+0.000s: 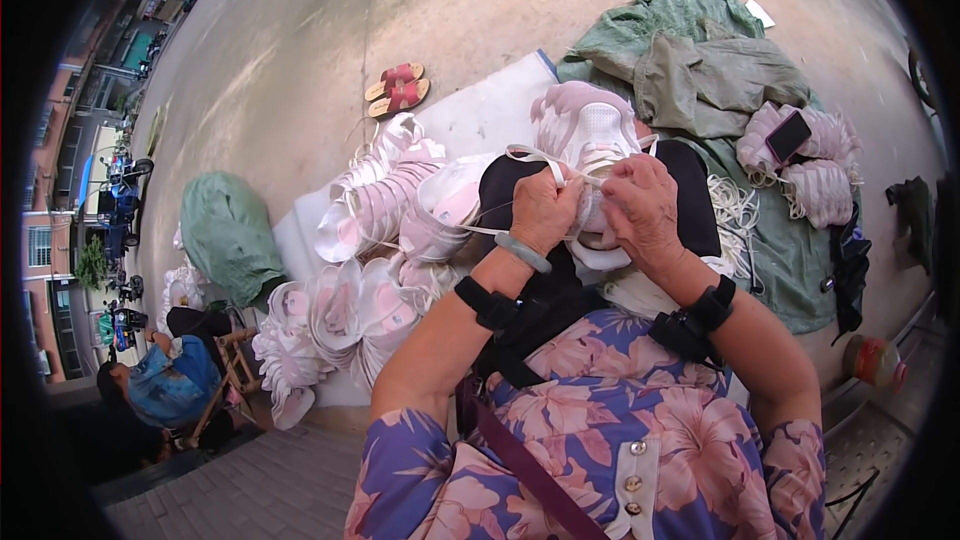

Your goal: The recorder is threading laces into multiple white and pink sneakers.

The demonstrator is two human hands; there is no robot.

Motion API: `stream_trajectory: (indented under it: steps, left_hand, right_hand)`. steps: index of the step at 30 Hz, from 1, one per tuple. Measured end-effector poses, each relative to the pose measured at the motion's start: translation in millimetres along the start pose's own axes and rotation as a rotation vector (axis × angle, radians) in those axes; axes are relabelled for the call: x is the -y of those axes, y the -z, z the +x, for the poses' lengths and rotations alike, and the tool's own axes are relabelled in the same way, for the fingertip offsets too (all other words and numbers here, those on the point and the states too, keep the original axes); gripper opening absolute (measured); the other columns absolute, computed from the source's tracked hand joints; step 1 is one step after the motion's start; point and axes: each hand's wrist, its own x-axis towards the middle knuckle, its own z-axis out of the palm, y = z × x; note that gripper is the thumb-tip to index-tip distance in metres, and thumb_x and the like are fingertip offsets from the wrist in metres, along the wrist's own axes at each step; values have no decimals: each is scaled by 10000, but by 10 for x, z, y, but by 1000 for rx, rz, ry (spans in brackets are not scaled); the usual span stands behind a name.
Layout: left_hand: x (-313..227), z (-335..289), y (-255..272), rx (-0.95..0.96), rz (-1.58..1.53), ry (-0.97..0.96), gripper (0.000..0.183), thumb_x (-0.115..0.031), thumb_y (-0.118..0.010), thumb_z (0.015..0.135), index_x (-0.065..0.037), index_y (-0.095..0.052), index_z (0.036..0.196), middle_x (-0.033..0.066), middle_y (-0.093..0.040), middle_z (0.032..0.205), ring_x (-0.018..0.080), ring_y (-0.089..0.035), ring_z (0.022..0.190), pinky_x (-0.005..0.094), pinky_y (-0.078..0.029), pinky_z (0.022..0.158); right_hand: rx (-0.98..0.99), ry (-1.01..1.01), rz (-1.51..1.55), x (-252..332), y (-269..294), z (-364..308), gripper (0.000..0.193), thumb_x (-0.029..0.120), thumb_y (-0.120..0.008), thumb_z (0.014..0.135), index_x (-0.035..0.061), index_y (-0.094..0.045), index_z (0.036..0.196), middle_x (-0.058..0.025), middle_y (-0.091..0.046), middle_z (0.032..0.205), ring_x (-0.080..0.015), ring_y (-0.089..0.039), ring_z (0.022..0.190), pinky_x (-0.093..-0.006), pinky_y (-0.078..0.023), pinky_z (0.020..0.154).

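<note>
1 floral shirt (600,440), 2 hands (545,208) (642,208) pinching lace (592,181), and 2 sandals (405,97) show.

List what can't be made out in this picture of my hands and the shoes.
All in the head view:
- Whether the right hand pinches the white shoelace: its curled fingers hide this.
- The white sneaker's middle eyelets: partly covered by both hands.
- The green sack's contents: hidden by its fabric.
- The seated person's lower body: lost in shadow and the dark lens rim.

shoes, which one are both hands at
The white shoe between the dark-clad knees: left hand and right hand are at its laces; shoes piled to the left lie untouched.
</note>
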Motion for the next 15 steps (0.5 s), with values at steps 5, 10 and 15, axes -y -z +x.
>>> stream_trajectory:
  steps: [5, 10, 15]
  left_hand:
    - [-43, 19, 8, 41, 57, 35, 141, -140, -631, 794, -7, -623, 749, 93, -560, 536, 149, -540, 487, 299, -424, 491]
    - [-129, 68, 6, 9, 294, -214, 131, -137, -617, 792, -18, -622, 739, 127, -563, 554, 230, -572, 505, 315, -434, 498]
    - [21, 106, 19, 77, 458, -201, 141, -158, -620, 793, -25, -626, 746, 136, -563, 562, 262, -579, 522, 324, -433, 501]
  right_hand:
    - [-30, -64, 74, -21, -132, 1, 189, 60, -631, 620, 112, -617, 801, -60, -511, 986, -269, -472, 1028, -414, -329, 864]
    - [43, -179, 137, -49, -157, 42, 182, 65, -649, 614, 118, -623, 786, -54, -508, 1004, -255, -461, 1054, -415, -312, 882]
    - [17, -176, 155, -65, -187, 37, 200, 70, -659, 608, 126, -635, 798, -51, -510, 1013, -248, -463, 1053, -415, -307, 878]
